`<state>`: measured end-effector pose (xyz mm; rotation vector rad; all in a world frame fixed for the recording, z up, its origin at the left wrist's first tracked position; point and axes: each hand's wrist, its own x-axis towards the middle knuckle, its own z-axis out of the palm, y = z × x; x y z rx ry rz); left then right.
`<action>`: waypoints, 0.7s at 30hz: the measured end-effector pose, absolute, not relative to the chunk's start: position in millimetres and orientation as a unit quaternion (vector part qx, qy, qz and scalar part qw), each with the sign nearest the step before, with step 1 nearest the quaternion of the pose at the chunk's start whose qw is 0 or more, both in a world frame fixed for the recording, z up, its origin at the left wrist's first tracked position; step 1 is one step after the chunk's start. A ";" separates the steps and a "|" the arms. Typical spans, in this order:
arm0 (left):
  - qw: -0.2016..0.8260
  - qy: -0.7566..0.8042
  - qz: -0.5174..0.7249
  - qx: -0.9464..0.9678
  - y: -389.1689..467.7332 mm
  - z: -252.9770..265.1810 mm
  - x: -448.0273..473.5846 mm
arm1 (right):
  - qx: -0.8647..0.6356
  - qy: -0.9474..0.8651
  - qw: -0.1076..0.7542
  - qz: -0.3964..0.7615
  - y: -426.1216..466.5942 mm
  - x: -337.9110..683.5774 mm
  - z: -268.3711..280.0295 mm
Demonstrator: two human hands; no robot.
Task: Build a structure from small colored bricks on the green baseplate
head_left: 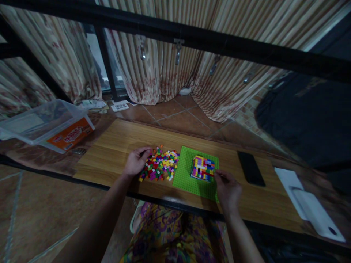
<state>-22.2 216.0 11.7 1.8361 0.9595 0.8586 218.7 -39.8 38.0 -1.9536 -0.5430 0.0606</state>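
Observation:
A multicoloured block built of toy bricks point(202, 168) stands on a green studded baseplate point(182, 175). My right hand point(228, 188) is at the block's right side, thumb and fingers pinched close against its edge. Whatever those fingertips hold, if anything, is too small to make out. Left of the baseplate lies a loose pile of small coloured bricks point(161, 165). My left hand point(136, 160) rests at the pile's left edge, its thumb and forefinger drawn together over the bricks. What sits between them cannot be made out.
On the wooden board point(109, 153), a black phone point(251, 168) lies to the right. A white device point(315, 212) is at the far right. A clear plastic bin point(55, 124) with an orange label stands at the left. A dark bar point(192, 29) crosses above.

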 end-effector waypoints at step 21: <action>0.431 0.383 0.348 0.739 215.9 11.1 -22.4 | -0.801 -0.234 0.550 0.027 -33.8 221.0 29.0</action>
